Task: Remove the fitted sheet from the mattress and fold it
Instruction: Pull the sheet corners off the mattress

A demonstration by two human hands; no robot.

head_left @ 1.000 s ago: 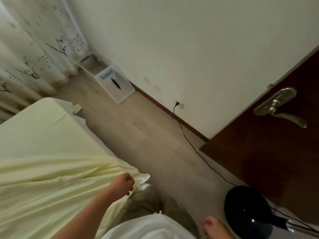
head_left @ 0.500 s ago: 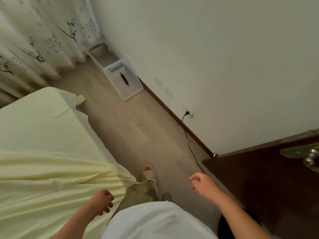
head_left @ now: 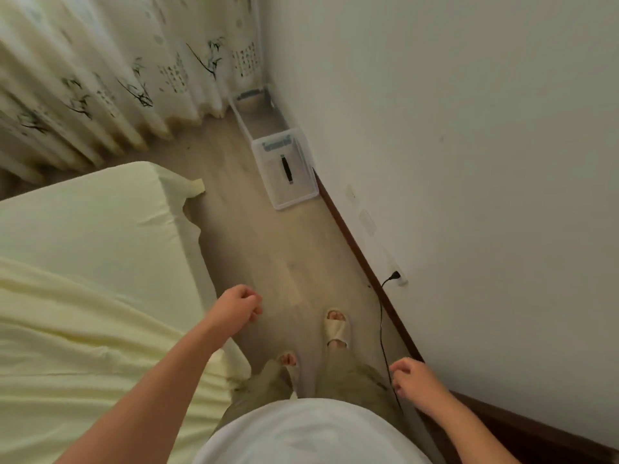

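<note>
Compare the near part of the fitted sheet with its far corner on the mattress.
The near part of the fitted sheet is pulled loose and lies bunched in long wrinkles; the far corner is smooth and taut, wrapped over the mattress edge. The near part has crept inward across the top, while the far corner hangs down the side. Both are the same pale yellow cloth, and neither of the hands touches them.

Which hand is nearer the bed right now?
The left hand, loosely curled and holding nothing, hovers just past the mattress edge. The right hand hangs by the wall-side black cord, across the floor from the bed.
</note>
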